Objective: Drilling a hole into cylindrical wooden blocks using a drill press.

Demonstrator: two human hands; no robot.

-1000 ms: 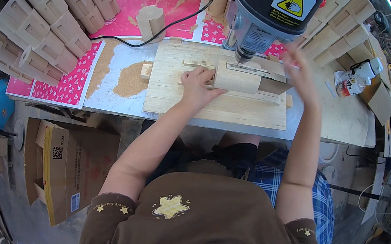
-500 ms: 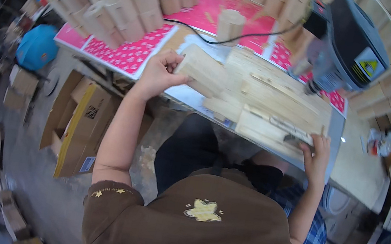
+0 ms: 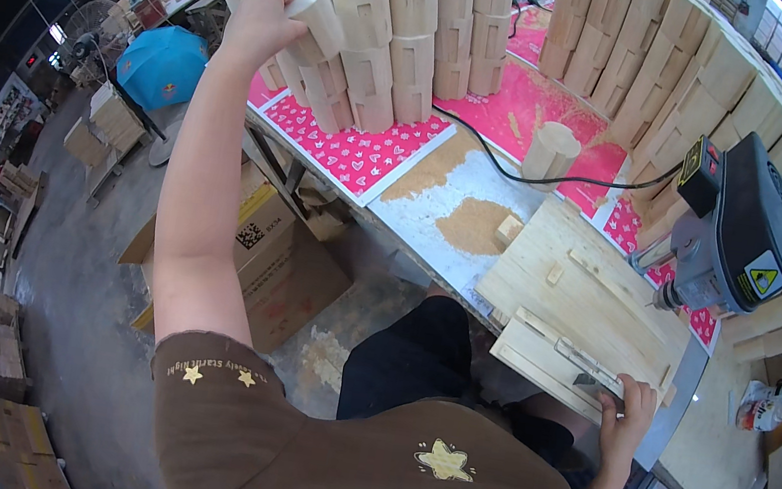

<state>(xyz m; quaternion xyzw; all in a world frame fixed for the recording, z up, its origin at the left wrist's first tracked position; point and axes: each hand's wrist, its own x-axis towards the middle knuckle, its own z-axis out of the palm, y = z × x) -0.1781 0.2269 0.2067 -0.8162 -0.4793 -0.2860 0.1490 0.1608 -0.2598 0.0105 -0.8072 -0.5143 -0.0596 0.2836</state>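
Observation:
My left hand (image 3: 264,23), reaching far out to the left, is closed on a pale wooden cylinder (image 3: 316,19). It is at the top of a stack of similar wooden blocks (image 3: 361,23); I cannot tell whether the cylinder rests on the stack. Low on the right, my right hand (image 3: 629,414) closes around a small dark metal piece (image 3: 590,381) at the end of a wooden board jig (image 3: 585,299) with raised strips. A thin metal strip (image 3: 586,361) lies along the jig by those fingers.
A grey drill head (image 3: 732,230) with a black cable (image 3: 522,176) stands over the jig's right side. One short wooden cylinder (image 3: 554,150) stands on the pink-covered table. Stacked blocks line the back. Sawdust (image 3: 475,225) lies left of the jig; a cardboard box (image 3: 281,269) is below.
My left hand has carried the wooden cylinder from beside the jig up and left to the block stack. The view has swung left. My right hand stays at the jig's end.

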